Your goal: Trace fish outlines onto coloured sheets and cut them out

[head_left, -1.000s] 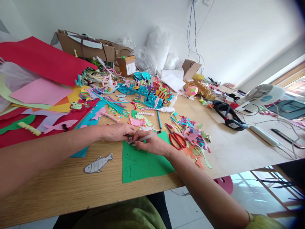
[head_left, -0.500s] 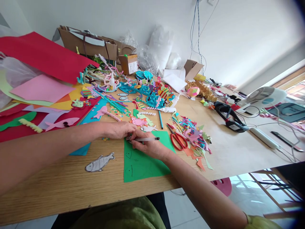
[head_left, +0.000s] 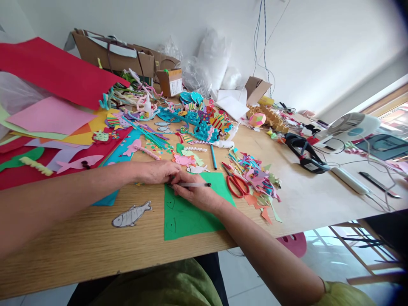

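My right hand [head_left: 199,194] is closed around a pen [head_left: 196,184] with a clear barrel and dark end, its tip side hidden by the fingers. It rests on a green sheet of paper [head_left: 197,223] marked with several thin curved lines and small dots at the left. My left hand [head_left: 161,171] lies at the sheet's top left corner, touching my right hand. Its fingers are curled together and partly hidden, so what they grip cannot be seen. A grey paper fish [head_left: 132,214] with dark outlines lies left of the sheet, and a white paper fish [head_left: 196,169] lies just beyond it.
Red-handled scissors [head_left: 237,185] and a heap of paper scraps [head_left: 259,178] lie right of the sheet. A blue marker [head_left: 213,157] and glue bottle [head_left: 223,144] sit farther back. Coloured papers [head_left: 52,114] pile up left. A fan [head_left: 353,127] stands at right.
The whole view has shifted slightly. Both hands stay at the green sheet's top left, with the pen still in my right hand; otherwise little differs.
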`<action>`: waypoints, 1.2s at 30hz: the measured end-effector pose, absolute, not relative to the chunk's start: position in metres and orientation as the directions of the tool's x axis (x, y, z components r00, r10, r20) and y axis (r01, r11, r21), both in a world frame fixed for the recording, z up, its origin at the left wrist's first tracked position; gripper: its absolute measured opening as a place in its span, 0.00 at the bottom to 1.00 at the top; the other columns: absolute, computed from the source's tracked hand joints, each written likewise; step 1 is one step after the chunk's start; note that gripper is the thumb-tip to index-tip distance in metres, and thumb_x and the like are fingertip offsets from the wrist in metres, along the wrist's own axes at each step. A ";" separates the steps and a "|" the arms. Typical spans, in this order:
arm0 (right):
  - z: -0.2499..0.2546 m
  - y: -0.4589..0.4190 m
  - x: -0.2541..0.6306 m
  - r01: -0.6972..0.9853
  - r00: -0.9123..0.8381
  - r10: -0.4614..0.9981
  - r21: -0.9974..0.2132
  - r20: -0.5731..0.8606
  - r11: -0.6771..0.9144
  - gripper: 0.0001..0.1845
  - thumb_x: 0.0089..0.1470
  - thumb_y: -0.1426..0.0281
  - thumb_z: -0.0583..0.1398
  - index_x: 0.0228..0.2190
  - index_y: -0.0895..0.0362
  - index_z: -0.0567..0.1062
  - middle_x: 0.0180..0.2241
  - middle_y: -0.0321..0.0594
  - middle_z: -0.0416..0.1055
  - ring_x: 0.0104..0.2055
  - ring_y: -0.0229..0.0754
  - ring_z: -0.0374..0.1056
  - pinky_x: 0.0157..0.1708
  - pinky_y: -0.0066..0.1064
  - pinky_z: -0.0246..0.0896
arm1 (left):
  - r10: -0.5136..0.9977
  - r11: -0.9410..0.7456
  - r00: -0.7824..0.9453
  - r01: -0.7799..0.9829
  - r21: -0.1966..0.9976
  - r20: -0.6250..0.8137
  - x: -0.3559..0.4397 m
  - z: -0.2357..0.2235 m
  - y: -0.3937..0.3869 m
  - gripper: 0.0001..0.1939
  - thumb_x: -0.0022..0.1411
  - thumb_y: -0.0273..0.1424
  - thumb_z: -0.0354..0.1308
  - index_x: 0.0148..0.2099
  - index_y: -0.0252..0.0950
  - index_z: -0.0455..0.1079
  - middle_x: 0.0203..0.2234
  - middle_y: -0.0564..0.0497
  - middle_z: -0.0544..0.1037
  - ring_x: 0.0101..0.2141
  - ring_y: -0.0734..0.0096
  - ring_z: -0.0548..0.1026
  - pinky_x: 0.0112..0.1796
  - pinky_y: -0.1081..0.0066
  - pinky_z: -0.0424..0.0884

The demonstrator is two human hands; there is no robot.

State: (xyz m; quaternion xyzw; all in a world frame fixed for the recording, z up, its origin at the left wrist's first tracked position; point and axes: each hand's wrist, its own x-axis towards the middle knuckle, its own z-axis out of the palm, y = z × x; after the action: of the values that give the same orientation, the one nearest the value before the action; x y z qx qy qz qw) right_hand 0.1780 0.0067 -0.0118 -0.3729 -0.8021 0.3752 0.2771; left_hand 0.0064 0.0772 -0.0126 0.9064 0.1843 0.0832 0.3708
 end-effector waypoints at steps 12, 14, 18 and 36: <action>-0.003 -0.003 0.193 0.384 -0.544 0.834 -0.857 0.091 0.344 0.04 0.49 0.77 0.55 0.27 0.57 0.68 0.22 0.32 0.66 0.24 0.33 0.60 0.26 0.23 0.55 | 0.366 -0.746 0.931 0.304 0.593 -0.016 0.008 -0.003 0.070 0.08 0.58 0.22 0.51 0.29 0.35 0.69 0.28 0.52 0.71 0.32 0.71 0.69 0.35 0.75 0.64; -0.001 -0.004 0.195 0.399 -0.548 0.834 -0.857 0.063 0.327 0.04 0.49 0.78 0.55 0.28 0.58 0.68 0.22 0.32 0.67 0.24 0.33 0.61 0.25 0.23 0.55 | 0.371 -0.756 0.928 0.315 0.574 -0.020 0.009 0.000 0.067 0.08 0.58 0.22 0.51 0.30 0.35 0.69 0.29 0.53 0.71 0.33 0.71 0.69 0.36 0.75 0.64; -0.001 -0.005 0.200 0.401 -0.552 0.832 -0.859 0.051 0.319 0.04 0.49 0.78 0.55 0.28 0.58 0.67 0.23 0.33 0.69 0.25 0.33 0.62 0.25 0.23 0.55 | 0.404 -0.768 0.915 0.350 0.537 -0.019 0.012 0.003 0.063 0.06 0.57 0.23 0.53 0.32 0.36 0.70 0.29 0.53 0.71 0.35 0.69 0.69 0.37 0.74 0.63; -0.008 -0.003 0.206 0.272 -0.496 0.867 -0.957 -0.052 0.098 0.07 0.45 0.80 0.54 0.25 0.56 0.64 0.18 0.29 0.66 0.22 0.32 0.60 0.22 0.22 0.54 | 0.433 -0.817 0.901 0.393 0.423 -0.002 0.014 -0.003 0.061 0.05 0.59 0.24 0.53 0.33 0.35 0.71 0.30 0.52 0.71 0.35 0.71 0.70 0.35 0.75 0.64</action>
State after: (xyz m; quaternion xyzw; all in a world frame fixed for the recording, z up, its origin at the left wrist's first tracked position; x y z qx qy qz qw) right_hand 0.2062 -0.0029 -0.0078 -0.4154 -0.6853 0.5276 0.2819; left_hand 0.0143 0.0606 -0.0034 0.9519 0.2170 0.0472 0.2112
